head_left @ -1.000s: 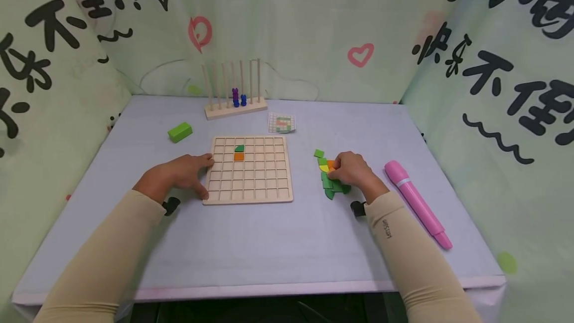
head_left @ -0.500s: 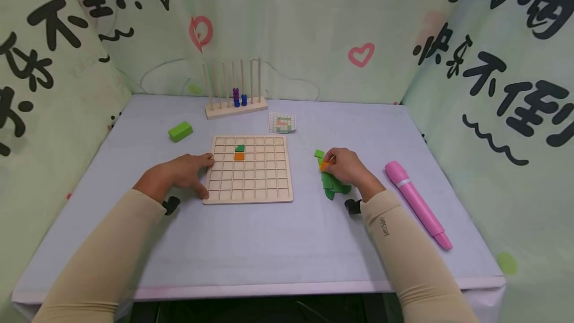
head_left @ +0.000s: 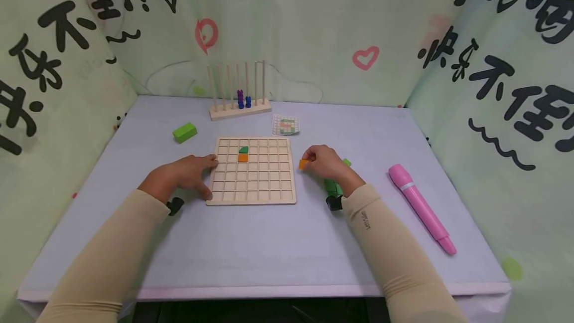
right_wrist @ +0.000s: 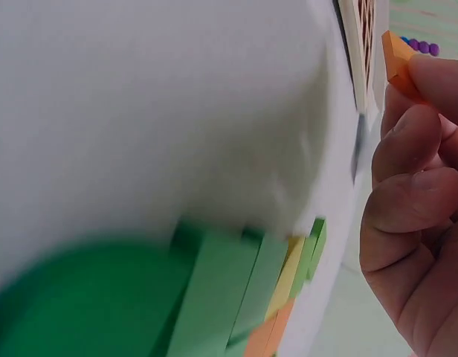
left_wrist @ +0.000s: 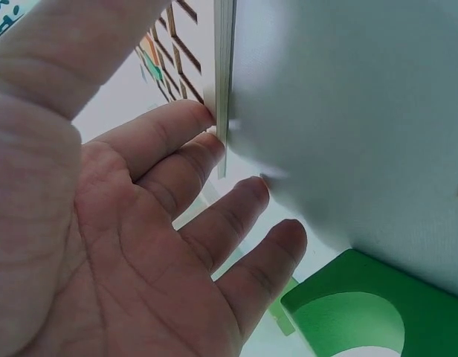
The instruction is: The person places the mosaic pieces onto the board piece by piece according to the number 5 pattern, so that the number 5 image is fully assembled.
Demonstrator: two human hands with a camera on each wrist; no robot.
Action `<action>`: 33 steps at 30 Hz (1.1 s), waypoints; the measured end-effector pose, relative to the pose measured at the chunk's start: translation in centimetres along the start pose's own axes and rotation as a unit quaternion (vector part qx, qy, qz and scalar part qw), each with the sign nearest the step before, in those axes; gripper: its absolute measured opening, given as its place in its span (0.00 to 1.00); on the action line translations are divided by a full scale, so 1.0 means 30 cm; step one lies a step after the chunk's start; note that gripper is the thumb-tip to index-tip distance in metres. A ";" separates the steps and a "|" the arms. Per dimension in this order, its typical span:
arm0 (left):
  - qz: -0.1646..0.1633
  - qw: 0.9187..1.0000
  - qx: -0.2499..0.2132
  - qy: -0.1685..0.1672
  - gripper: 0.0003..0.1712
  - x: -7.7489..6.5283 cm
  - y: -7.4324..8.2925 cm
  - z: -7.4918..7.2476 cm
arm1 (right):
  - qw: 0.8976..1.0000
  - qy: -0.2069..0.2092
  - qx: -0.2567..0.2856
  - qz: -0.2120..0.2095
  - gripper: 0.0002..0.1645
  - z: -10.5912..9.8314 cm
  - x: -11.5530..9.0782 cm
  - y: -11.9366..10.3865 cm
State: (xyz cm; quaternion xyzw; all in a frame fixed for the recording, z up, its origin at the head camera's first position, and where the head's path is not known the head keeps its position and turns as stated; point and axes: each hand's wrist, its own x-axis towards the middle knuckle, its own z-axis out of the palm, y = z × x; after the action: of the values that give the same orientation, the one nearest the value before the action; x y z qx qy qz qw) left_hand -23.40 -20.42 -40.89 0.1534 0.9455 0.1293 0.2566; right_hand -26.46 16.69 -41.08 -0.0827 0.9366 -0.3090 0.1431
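A pale wooden grid board [head_left: 253, 196] lies flat on the table. My left hand [head_left: 186, 172] rests at its left edge, thumb and fingers spread, and in the left wrist view fingertips touch the board's side [left_wrist: 223, 89]. On the board a green piece with a curved side [head_left: 243, 149] sits directly behind an orange square tile [head_left: 242, 158]. My right hand [head_left: 326, 163] pinches another orange tile [head_left: 303, 164] between thumb and fingers, just right of the board. Green tiles [head_left: 332, 187] lie under the right forearm, partly hidden; the right wrist view also shows yellow [right_wrist: 285, 277] and orange tiles [right_wrist: 265, 335] there.
Behind the board stand a peg rack [head_left: 241, 110] with purple and blue beads and a small printed pattern card [head_left: 285, 125]. A green block [head_left: 185, 133] lies at back left. To the right is a pink marker-shaped object [head_left: 421, 208]. Printed curtains [head_left: 287, 29] enclose the table.
My right hand has lifted the orange tile from the pile and carried it left toward the board. The left hand keeps its place on the board's edge.
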 end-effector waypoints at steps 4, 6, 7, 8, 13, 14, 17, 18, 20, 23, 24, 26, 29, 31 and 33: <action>0.000 1.000 -0.004 0.002 0.60 0.003 -0.004 0.003 | 1.000 -0.015 0.011 -0.005 0.10 0.031 0.029 -0.040; -0.006 1.000 -0.010 0.001 0.61 0.005 -0.007 0.007 | 1.000 -0.020 0.015 -0.012 0.09 0.048 0.043 -0.061; -0.009 1.000 -0.013 0.001 0.61 0.006 -0.008 0.008 | 1.000 -0.022 0.015 -0.017 0.08 0.056 0.049 -0.073; -0.011 1.000 -0.013 0.001 0.61 0.007 -0.009 0.010 | 0.999 -0.025 0.014 -0.021 0.08 0.063 0.054 -0.086; -0.016 1.000 -0.015 0.006 0.60 0.012 -0.015 0.013 | 0.998 -0.040 0.000 -0.049 0.06 0.104 0.080 -0.166; -0.016 1.000 -0.015 0.007 0.61 0.012 -0.015 0.012 | 0.998 -0.044 -0.003 -0.054 0.06 0.114 0.087 -0.182; -0.016 1.000 -0.018 0.007 0.61 0.014 -0.019 0.013 | 0.996 -0.052 -0.010 -0.072 0.05 0.144 0.107 -0.231; -0.015 1.000 -0.018 0.006 0.61 0.015 -0.020 0.013 | 0.995 -0.055 -0.011 -0.078 0.05 0.154 0.113 -0.246; -0.013 1.000 -0.021 0.003 0.61 0.017 -0.023 0.015 | 0.994 -0.060 -0.014 -0.085 0.05 0.173 0.123 -0.273; -0.004 1.000 -0.018 0.000 0.62 0.019 -0.026 0.016 | 0.993 -0.069 -0.016 -0.089 0.06 0.199 0.139 -0.304; -0.002 1.000 -0.017 0.000 0.62 0.019 -0.027 0.015 | 0.993 -0.071 -0.018 -0.089 0.06 0.206 0.144 -0.311; 0.004 1.000 -0.011 -0.001 0.62 0.021 -0.029 0.014 | 0.993 -0.073 -0.021 -0.088 0.06 0.219 0.155 -0.323; 0.005 1.000 -0.010 -0.002 0.61 0.022 -0.032 0.010 | 0.992 -0.072 -0.031 -0.095 0.06 0.235 0.173 -0.338; 0.002 1.000 -0.012 -0.003 0.62 0.023 -0.034 0.008 | 0.991 -0.070 -0.040 -0.103 0.06 0.241 0.181 -0.349; -0.001 1.000 -0.014 -0.004 0.62 0.023 -0.035 0.005 | 0.991 -0.070 -0.049 -0.108 0.05 0.247 0.189 -0.360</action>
State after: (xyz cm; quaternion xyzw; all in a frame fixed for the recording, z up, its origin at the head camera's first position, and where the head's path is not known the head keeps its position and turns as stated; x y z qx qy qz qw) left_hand -24.11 -21.12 -41.66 0.1494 0.9426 0.1415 0.2628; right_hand -28.73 2.62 -41.49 -0.2115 0.9239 -0.2700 0.1699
